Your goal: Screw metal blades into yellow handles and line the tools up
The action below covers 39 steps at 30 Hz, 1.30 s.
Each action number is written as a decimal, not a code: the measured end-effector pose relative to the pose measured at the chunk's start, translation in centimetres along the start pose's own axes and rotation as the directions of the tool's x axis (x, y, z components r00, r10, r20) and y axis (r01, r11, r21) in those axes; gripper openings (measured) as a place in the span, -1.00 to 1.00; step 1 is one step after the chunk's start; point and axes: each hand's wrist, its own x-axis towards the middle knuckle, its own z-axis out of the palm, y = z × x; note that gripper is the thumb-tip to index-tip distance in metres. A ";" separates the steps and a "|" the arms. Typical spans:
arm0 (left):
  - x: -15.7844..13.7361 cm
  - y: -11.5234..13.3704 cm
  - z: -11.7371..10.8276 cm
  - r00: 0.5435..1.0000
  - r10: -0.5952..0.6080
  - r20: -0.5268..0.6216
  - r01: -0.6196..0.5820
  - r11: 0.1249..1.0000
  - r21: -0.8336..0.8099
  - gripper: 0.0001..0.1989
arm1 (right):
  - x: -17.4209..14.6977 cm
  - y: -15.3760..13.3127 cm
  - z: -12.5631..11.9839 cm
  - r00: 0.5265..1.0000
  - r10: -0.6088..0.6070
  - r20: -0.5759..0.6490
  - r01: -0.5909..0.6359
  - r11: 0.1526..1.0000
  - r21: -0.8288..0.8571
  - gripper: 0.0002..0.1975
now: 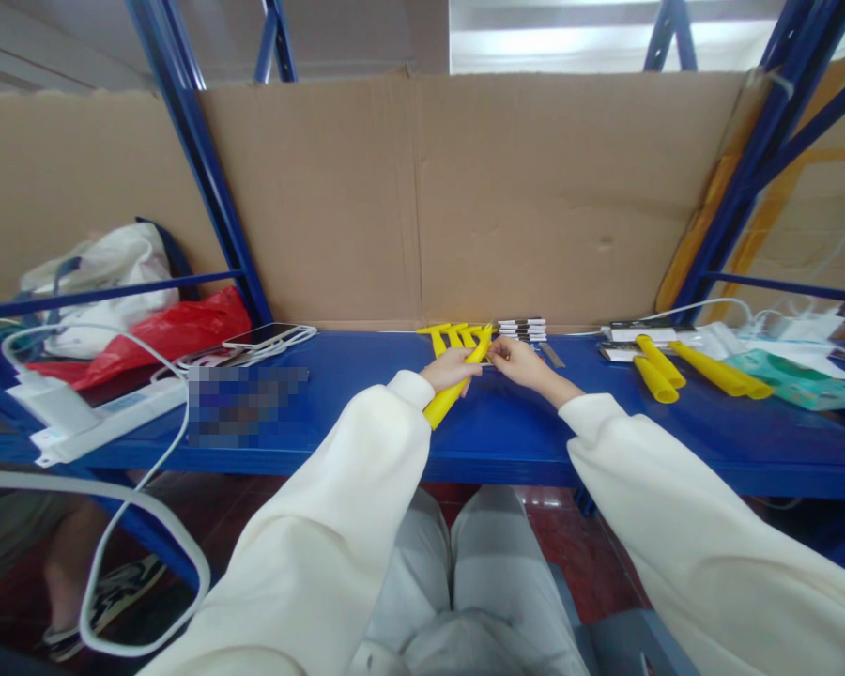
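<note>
Yellow piece in hand: a long yellow tube point(441, 409) slants over the blue table point(366, 399), its wide end towards the person and its narrow tip pointing away; I judge it to be midway through handling, since both hands are at it.
Back row: a few yellow T-shaped pieces point(437, 340) lie side by side just beyond the hands; whether they are finished or waiting, I cannot tell from here.
Right-hand group: more yellow tubes point(660, 362) lie well apart from the hands, near some flat boxes point(648, 331); nobody is touching them, so they look like pieces left over or set aside.
Small parts: a stack of white-and-dark packs point(522, 329) and a grey strip point(552, 354) lie just beyond the right hand.
Left hand: the left hand point(453, 369) is closed around the tube's middle, clamped on it.
Right hand: the right hand point(519, 363) is beside the tip, fingers bunched together; I cannot tell whether they pinch the tip or something small.
Both hands: close together, meeting near the tip.
</note>
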 end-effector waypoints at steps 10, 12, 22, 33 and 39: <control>0.7 -0.6 -0.4 0.996 -0.018 -0.083 0.016 1.000 -0.025 -0.79 | 0.3 1.8 -1.9 0.994 0.080 -0.074 -0.093 0.979 -0.182 -0.86; 0.7 -0.6 -0.4 0.996 -0.019 -0.081 0.017 1.000 -0.025 -0.77 | 0.2 3.1 -3.3 0.974 0.176 -0.142 -0.209 0.939 -0.271 -0.84; 0.6 -0.6 -0.5 0.997 -0.016 -0.078 0.014 1.000 -0.024 -0.71 | -0.7 6.7 -6.1 0.862 0.494 -0.115 -0.471 0.694 -0.545 -0.78; 0.6 -0.6 -0.4 0.998 -0.014 -0.069 0.011 0.999 -0.038 -0.68 | 0.3 7.0 -5.6 0.885 0.461 -0.063 -0.397 0.679 -0.618 -0.77; 0.7 -0.8 -0.4 0.997 -0.007 -0.075 0.005 1.000 -0.030 -0.66 | 0.9 6.6 -5.3 0.880 0.471 -0.058 -0.407 0.684 -0.606 -0.73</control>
